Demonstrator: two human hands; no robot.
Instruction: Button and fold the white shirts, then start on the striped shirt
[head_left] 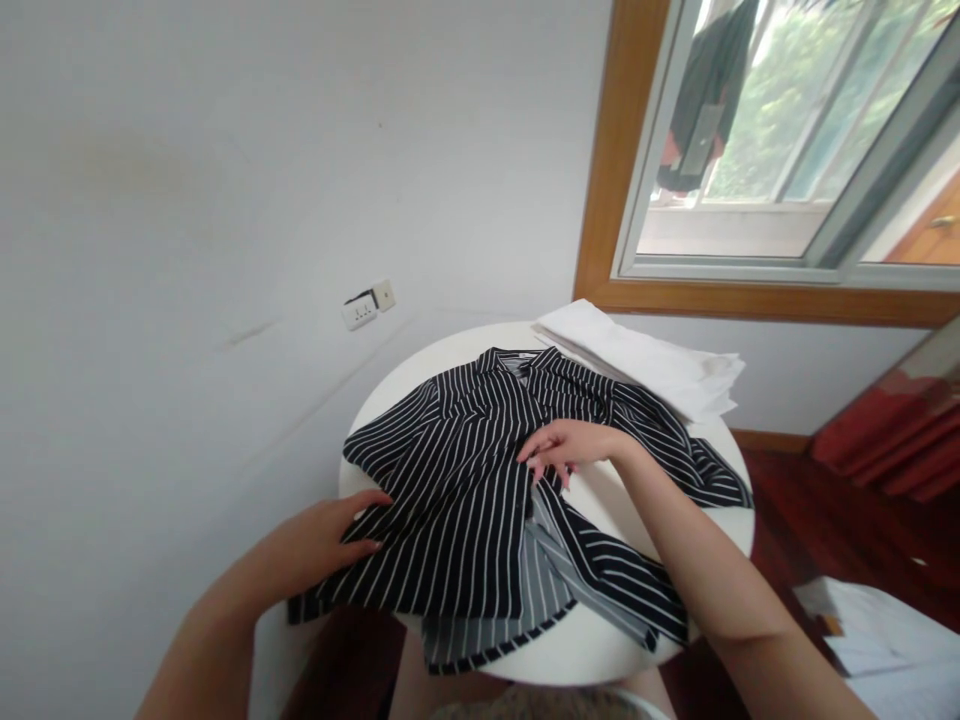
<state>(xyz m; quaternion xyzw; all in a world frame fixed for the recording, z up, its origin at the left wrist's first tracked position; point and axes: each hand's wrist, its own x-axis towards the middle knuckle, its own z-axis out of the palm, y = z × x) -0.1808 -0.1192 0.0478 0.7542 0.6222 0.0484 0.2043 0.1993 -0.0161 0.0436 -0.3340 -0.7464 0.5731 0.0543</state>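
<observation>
A black shirt with white stripes [465, 480] lies spread on a round white table [615, 505], collar away from me. Its front is parted low down, baring the greyish inside, and the hem hangs over the near edge. My left hand [341, 540] rests at the shirt's left side, thumb and fingers apart on the cloth. Over the middle of the front, my right hand [566, 445] has its fingers spread, the tips touching the fabric by the front opening. One sleeve bends along the table's right side.
A stack of white sheets [637, 360] lies at the table's back right, against the shirt's shoulder. A wall with a socket [360, 311] stands behind. At right are a wood-framed window [600, 200], a red curtain [892, 430] and white papers [892, 640] low down.
</observation>
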